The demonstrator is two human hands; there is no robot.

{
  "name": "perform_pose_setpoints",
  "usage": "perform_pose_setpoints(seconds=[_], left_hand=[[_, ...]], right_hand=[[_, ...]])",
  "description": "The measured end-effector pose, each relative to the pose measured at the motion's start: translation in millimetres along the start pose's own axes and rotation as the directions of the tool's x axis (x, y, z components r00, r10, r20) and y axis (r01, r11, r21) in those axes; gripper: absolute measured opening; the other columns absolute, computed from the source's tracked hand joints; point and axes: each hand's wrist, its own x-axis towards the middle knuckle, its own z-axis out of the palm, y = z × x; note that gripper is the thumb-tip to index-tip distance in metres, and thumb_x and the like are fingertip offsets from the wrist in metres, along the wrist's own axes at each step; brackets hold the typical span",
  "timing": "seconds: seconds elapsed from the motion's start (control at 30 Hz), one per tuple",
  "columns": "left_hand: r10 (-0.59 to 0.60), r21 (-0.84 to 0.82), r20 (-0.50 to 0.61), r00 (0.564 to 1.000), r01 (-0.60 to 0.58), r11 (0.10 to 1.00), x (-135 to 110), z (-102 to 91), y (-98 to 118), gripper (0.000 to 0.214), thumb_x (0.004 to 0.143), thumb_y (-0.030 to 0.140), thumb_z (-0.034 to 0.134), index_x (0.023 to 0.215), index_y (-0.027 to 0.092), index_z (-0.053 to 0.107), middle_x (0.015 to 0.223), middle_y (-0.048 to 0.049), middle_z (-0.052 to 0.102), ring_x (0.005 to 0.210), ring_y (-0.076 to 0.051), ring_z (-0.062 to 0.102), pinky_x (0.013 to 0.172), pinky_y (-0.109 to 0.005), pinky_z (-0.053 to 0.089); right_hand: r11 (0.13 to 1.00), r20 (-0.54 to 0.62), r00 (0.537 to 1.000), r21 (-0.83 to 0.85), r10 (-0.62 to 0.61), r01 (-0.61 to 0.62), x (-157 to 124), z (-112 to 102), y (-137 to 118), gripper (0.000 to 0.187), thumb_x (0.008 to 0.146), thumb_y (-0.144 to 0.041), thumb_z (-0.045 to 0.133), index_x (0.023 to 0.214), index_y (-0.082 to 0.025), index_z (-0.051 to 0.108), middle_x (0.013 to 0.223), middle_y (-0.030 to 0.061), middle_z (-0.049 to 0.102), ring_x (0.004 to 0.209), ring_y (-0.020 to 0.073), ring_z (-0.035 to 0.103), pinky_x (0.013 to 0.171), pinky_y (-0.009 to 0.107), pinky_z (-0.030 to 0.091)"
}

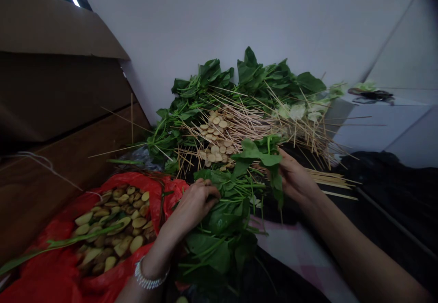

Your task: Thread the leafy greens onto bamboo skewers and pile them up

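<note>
over spinach (pixel 219 248), left hand (pixel 193 205) closed on stems (pixel 236 186), right hand (pixel 294 177) gripping a sprig (pixel 263 154)

Left hand (pixel 193 205) clasps spinach (pixel 219 243); right hand (pixel 294 177) grips leaves (pixel 256 152).

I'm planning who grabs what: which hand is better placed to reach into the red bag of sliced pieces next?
Left, probably: the left hand rests on a spinach bunch right beside the red plastic bag, while the right hand is farther away, raised and holding a spinach sprig.
</note>
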Motion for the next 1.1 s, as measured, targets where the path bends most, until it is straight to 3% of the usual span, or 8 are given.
perform_pose_setpoints(seconds=[0.13, 0.2, 0.27, 0.4, 0.47, 0.53, 0.73, 1.1], left_hand=[[-0.056, -0.25, -0.214, 0.975, 0.001, 0.968, 2, -6.2, 2, 0.013, 0.085, 0.02, 0.059, 0.088, 0.02, 0.072, 0.091, -0.0048, 0.07, 0.09, -0.021, 0.062, 0.085, -0.033, 0.044], [-0.175, -0.41, -0.341, 0.924, 0.021, 0.912, 2, -9.6, 3, 0.014, 0.084, 0.024, 0.062, 0.091, 0.019, 0.073, 0.092, -0.0056, 0.072, 0.088, -0.02, 0.064, 0.081, -0.03, 0.046], [-0.32, -0.573, -0.392, 0.863, 0.044, 0.819, 2, -11.9, 4, 0.018, 0.079, 0.029, 0.069, 0.092, 0.018, 0.074, 0.088, -0.0053, 0.073, 0.082, -0.019, 0.065, 0.076, -0.028, 0.047], [-0.556, -0.873, -0.229, 0.799, 0.084, 0.481, 2, -12.4, 5, 0.029, 0.066, 0.035, 0.082, 0.088, 0.018, 0.076, 0.079, -0.0035, 0.074, 0.07, -0.015, 0.064, 0.067, -0.025, 0.048], [-0.579, -0.938, -0.138, 0.803, 0.082, 0.337, 2, -11.3, 5, 0.031, 0.063, 0.036, 0.084, 0.087, 0.018, 0.077, 0.078, -0.0028, 0.075, 0.068, -0.013, 0.064, 0.067, -0.023, 0.048], [-0.568, -0.96, -0.085, 0.819, 0.085, 0.267, 1, -10.4, 6, 0.033, 0.061, 0.036, 0.086, 0.087, 0.018, 0.077, 0.079, -0.0031, 0.075, 0.07, -0.012, 0.064, 0.068, -0.022, 0.048], [-0.529, -0.966, -0.003, 0.849, 0.134, 0.221, 1, -10.4, 13, 0.039, 0.06, 0.038, 0.087, 0.091, 0.016, 0.078, 0.077, -0.0046, 0.075, 0.067, -0.013, 0.064, 0.065, -0.022, 0.049], [-0.507, -0.944, -0.014, 0.862, 0.155, 0.29, 1, -12.0, 17, 0.04, 0.059, 0.041, 0.086, 0.088, 0.015, 0.078, 0.075, -0.006, 0.075, 0.068, -0.016, 0.065, 0.066, -0.025, 0.05]], right_hand=[[0.998, 0.061, 0.998, -0.058, 0.004, -0.001, -1, -2, 4, 0.019, 0.079, -0.027, 0.072, 0.086, -0.021, 0.055, 0.053, -0.0083, 0.057, 0.03, 0.0017, 0.031, 0.031, 0.014, 0.021], [0.993, 0.117, 0.993, -0.113, 0.031, -0.018, -3, -2, 7, 0.022, 0.082, -0.035, 0.069, 0.082, -0.02, 0.054, 0.051, -0.0078, 0.056, 0.029, 0.002, 0.028, 0.03, 0.015, 0.017], [0.982, 0.205, 0.974, -0.181, 0.094, -0.057, -6, -2, 10, 0.025, 0.086, -0.042, 0.064, 0.083, -0.02, 0.054, 0.05, -0.007, 0.056, 0.028, 0.002, 0.026, 0.031, 0.016, 0.014], [0.919, 0.343, 0.892, -0.358, 0.294, -0.165, -15, 6, 18, 0.023, 0.092, -0.039, 0.056, 0.085, -0.017, 0.056, 0.056, -0.0035, 0.063, 0.028, 0.001, 0.029, 0.031, 0.016, 0.012], [0.88, 0.351, 0.862, -0.433, 0.365, -0.197, -18, 12, 22, 0.023, 0.093, -0.037, 0.054, 0.084, -0.016, 0.056, 0.059, -0.0027, 0.065, 0.028, 0.001, 0.031, 0.031, 0.016, 0.013], [0.849, 0.337, 0.85, -0.485, 0.404, -0.211, -21, 19, 25, 0.022, 0.093, -0.037, 0.053, 0.085, -0.016, 0.056, 0.06, -0.003, 0.064, 0.029, 0.0011, 0.033, 0.031, 0.015, 0.015], [0.807, 0.304, 0.845, -0.547, 0.44, -0.223, -23, 29, 33, 0.023, 0.092, -0.038, 0.051, 0.088, -0.016, 0.057, 0.059, -0.004, 0.063, 0.029, 0.0013, 0.031, 0.031, 0.015, 0.016], [0.811, 0.278, 0.866, -0.544, 0.415, -0.214, -22, 27, 38, 0.025, 0.092, -0.041, 0.05, 0.086, -0.017, 0.056, 0.06, -0.0041, 0.063, 0.029, 0.0013, 0.031, 0.031, 0.016, 0.015]])
